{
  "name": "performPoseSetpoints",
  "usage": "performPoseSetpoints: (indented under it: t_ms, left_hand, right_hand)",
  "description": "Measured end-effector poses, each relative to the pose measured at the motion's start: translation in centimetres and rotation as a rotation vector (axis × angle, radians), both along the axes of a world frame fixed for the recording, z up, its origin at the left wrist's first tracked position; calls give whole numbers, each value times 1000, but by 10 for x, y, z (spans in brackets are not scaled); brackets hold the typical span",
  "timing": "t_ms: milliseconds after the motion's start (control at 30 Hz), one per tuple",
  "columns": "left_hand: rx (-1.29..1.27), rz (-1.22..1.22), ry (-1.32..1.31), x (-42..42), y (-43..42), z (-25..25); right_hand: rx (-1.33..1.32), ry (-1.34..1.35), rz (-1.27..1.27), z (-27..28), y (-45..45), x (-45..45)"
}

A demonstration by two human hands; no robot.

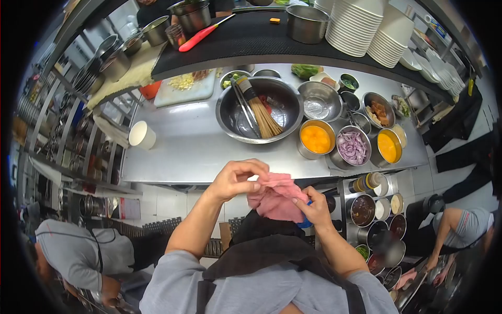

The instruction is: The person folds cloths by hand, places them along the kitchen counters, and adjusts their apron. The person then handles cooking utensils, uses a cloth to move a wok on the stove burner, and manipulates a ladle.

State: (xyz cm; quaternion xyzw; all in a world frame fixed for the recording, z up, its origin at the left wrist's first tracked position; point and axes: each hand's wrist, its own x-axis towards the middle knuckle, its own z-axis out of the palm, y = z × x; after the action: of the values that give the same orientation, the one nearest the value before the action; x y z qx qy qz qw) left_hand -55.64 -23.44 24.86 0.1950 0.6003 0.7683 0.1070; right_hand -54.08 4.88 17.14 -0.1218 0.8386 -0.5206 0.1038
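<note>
In front of my apron I hold a crumpled pink cloth (274,201), just off the table's front edge. My left hand (235,179) is closed, its fingers curled at the cloth's upper left edge. The thumb and fingers of my right hand (317,209) grip the cloth's right side. Something blue (305,223) shows beneath the right hand, too covered to name. Beyond the cloth, a large steel bowl (225,118) holds a bamboo whisk (264,114) and metal tongs (246,107).
Right of the bowl stand a pot of egg yolks (316,139), sliced red onion (352,147) and a yellow liquid (388,146). A white tub (141,135) and a cutting board (185,93) are at left. Co-workers bend at left (86,251) and right (460,230). A shelf (251,49) overhangs the back.
</note>
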Motion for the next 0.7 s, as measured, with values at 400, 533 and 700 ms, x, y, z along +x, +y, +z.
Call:
performPoseSetpoints:
  t_ms: [400, 533, 700]
  left_hand:
    - [-495, 170, 376, 15, 25, 5]
    - [-843, 202, 158, 12, 19, -102]
    - [-1024, 139, -300, 18, -53, -188]
  right_hand:
    - [-213, 39, 279, 48, -56, -9]
    - [153, 3, 518, -35, -89, 13]
    - [116, -330, -226, -95, 26, 13]
